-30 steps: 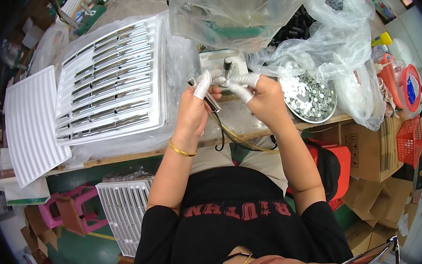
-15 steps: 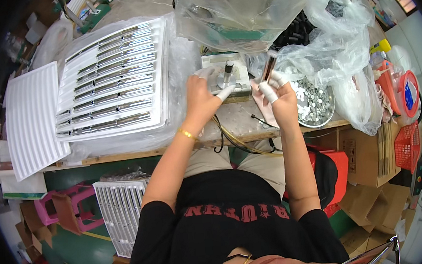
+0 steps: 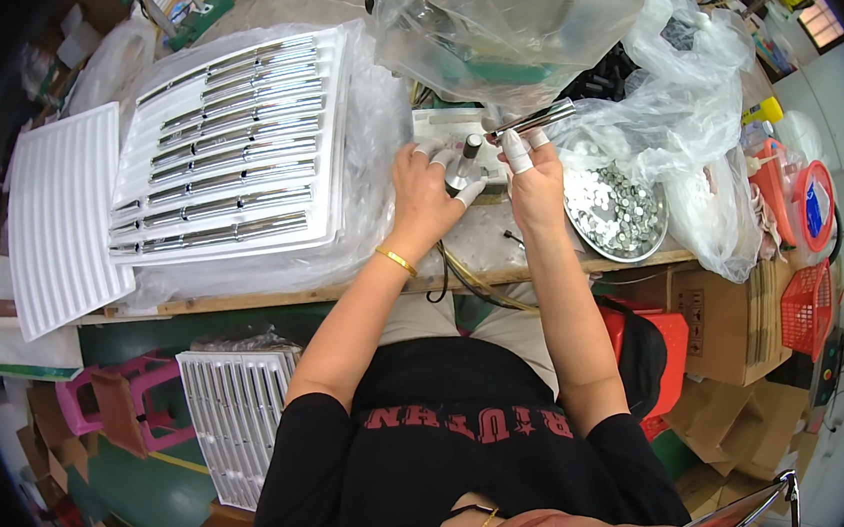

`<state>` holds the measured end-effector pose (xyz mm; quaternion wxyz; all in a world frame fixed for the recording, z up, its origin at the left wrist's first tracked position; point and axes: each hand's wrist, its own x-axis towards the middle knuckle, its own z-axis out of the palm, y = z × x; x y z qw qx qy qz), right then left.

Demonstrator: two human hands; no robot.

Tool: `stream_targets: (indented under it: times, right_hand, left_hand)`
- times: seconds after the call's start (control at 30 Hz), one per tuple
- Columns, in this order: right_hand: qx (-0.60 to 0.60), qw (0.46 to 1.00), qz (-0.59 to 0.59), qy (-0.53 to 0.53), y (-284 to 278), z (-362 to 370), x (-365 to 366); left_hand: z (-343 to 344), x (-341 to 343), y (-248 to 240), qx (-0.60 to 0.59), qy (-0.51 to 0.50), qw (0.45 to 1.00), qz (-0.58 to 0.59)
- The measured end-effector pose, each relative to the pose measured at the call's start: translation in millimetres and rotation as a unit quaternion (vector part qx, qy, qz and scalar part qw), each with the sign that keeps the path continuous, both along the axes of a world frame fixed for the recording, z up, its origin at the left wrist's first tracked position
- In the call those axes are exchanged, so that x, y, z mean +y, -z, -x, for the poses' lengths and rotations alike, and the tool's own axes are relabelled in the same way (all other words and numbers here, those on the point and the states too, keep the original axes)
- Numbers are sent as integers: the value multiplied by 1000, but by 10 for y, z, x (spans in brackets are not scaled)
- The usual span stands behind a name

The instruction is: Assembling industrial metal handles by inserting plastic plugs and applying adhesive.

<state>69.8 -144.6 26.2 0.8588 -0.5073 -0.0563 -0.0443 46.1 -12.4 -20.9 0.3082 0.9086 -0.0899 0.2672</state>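
My right hand (image 3: 536, 181), with white covers on its fingertips, grips a shiny chrome tube (image 3: 548, 118) that lies nearly level. Next to it, a short post with a black top (image 3: 473, 146) stands on a pale metal block (image 3: 450, 121) at the bench's front. My left hand (image 3: 424, 195), also wearing white fingertip covers, has its thumb and fingers spread around the foot of that post. Nothing shows held in it; whether the fingertips touch the foot is unclear. A round metal dish of small silvery pieces (image 3: 622, 214) sits to the right of my right hand.
A white ridged tray (image 3: 330, 186) carrying several chrome tubes lies left on plastic sheeting, beside a bare ridged tray (image 3: 67, 219). Clear plastic bags (image 3: 690, 110) crowd the right, near black parts (image 3: 606, 77). A large plastic bag (image 3: 511, 15) hangs over the block.
The chrome tube has gone from nearly upright to nearly level in my right hand, which has moved slightly left. My left hand stays by the post; the whole view has shifted slightly.
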Motion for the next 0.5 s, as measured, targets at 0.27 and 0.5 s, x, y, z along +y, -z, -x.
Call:
stream_targets:
  times: [0.27, 0.5]
  right_hand:
    - [-68, 988, 135, -8, 13, 107, 51]
    - [-259, 770, 580, 60, -183, 35, -100]
  left_hand:
    - [40, -15, -8, -16, 19, 999, 21]
    - [61, 4, 27, -39, 22, 998, 37]
